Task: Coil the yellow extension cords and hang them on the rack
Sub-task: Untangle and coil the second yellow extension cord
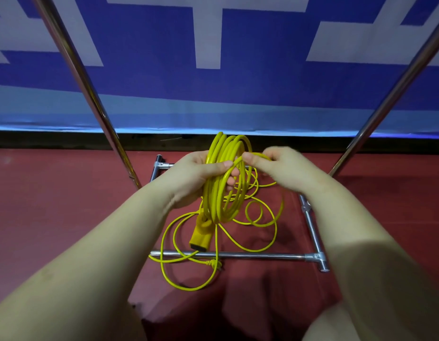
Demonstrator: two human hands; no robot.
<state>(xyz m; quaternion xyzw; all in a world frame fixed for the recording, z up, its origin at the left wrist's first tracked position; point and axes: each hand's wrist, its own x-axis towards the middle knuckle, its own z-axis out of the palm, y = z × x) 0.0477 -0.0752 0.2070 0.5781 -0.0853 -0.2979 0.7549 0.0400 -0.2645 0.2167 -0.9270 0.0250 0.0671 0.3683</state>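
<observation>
A yellow extension cord coil [226,190] of several loops stands upright in my left hand [189,179], which is closed around its left side. My right hand [285,166] pinches a strand of the same cord at the coil's top right. The cord's yellow socket end [200,238] hangs below the coil. Loose cord [262,222] trails in loops over the red floor, and the plug end [214,263] lies by the rack's front base bar. The chrome rack [238,255] surrounds the cord, its two uprights rising left and right.
The left upright [90,94] and the right upright [385,99] slant outward past my arms. Base bars lie on the red floor [53,205]. A blue and white banner [213,82] covers the wall behind. My knees show at the bottom edge.
</observation>
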